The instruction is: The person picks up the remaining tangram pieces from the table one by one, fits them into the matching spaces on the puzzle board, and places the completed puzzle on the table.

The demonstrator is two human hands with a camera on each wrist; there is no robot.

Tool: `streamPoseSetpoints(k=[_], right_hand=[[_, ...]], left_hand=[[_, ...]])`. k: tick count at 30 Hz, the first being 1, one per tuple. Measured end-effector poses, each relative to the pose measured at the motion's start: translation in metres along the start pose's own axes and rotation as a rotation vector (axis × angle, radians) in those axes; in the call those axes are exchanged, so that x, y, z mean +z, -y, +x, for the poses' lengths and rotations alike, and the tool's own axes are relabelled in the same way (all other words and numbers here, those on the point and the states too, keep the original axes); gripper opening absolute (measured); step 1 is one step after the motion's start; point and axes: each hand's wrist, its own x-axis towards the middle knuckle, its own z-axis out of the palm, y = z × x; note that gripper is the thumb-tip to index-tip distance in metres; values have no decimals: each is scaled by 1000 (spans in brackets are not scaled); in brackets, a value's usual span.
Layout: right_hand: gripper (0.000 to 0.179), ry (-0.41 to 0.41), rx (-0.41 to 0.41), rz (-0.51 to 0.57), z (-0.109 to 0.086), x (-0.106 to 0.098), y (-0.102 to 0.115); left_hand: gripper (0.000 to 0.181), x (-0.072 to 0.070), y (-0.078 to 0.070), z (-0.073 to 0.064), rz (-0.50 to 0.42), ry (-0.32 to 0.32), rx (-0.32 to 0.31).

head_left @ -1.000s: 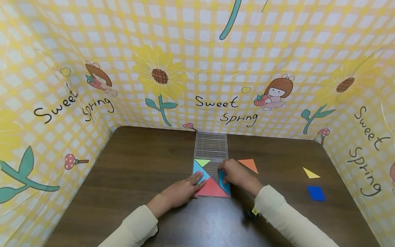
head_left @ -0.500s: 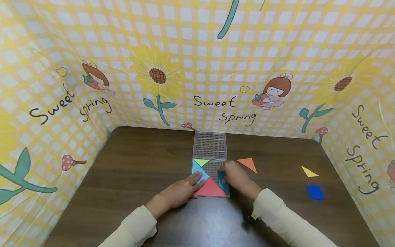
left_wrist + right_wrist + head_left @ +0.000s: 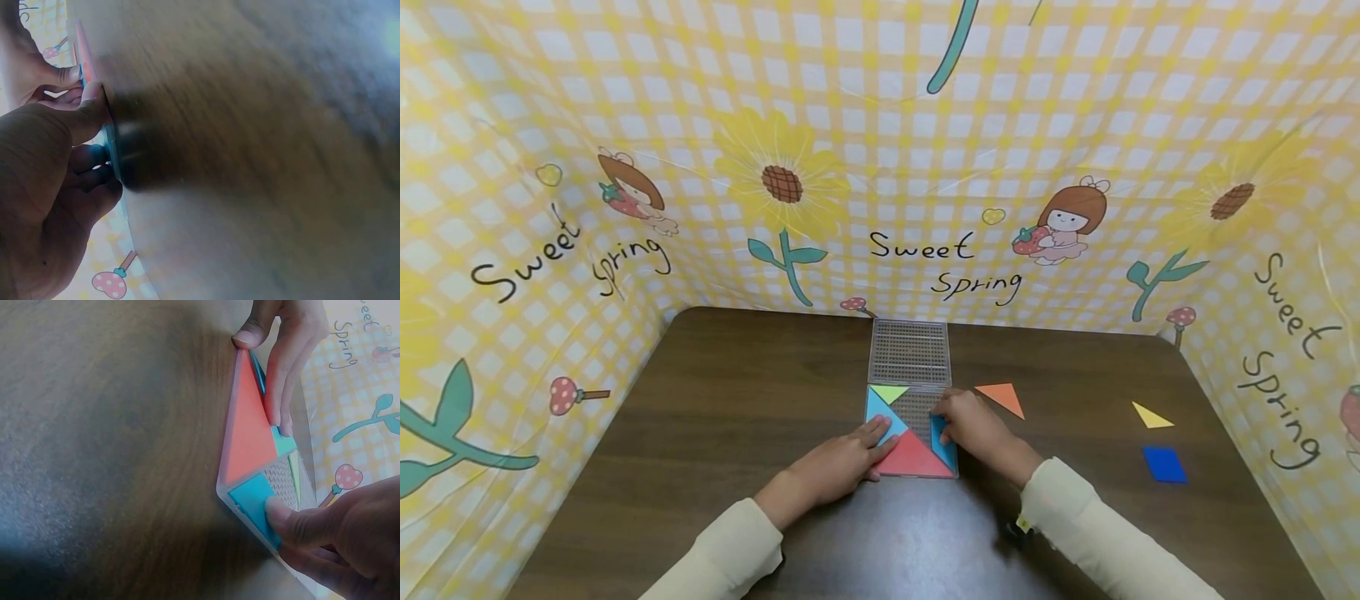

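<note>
A square clear case base (image 3: 916,407) with a dotted bottom holds tangram pieces: a light blue triangle (image 3: 878,408), a red triangle (image 3: 913,457) and a small green triangle (image 3: 891,392). My left hand (image 3: 831,468) rests its extended fingers on the light blue and red triangles, with the thumb at the base's near-left corner. At the base's right side, my right hand (image 3: 973,427) pinches a blue parallelogram (image 3: 252,497). In the right wrist view the thumb presses on top of this piece near the rim; the other fingers curl beside it, partly hidden.
The case's open lid (image 3: 910,352) lies behind the base, near the patterned cloth wall (image 3: 850,167). Right of the base lie an orange triangle (image 3: 1004,398), a yellow triangle (image 3: 1152,415) and a dark blue square (image 3: 1165,464) on the brown table (image 3: 737,400).
</note>
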Motion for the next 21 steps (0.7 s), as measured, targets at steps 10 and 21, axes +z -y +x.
streamPoseSetpoints(k=[10, 21], right_hand=[[32, -3, 32, -27, -4, -1, 3], [35, -100, 51, -60, -34, -27, -13]], left_hand=[[57, -1, 0, -1, -8, -5, 3], [58, 2, 2, 0, 16, -30, 37]])
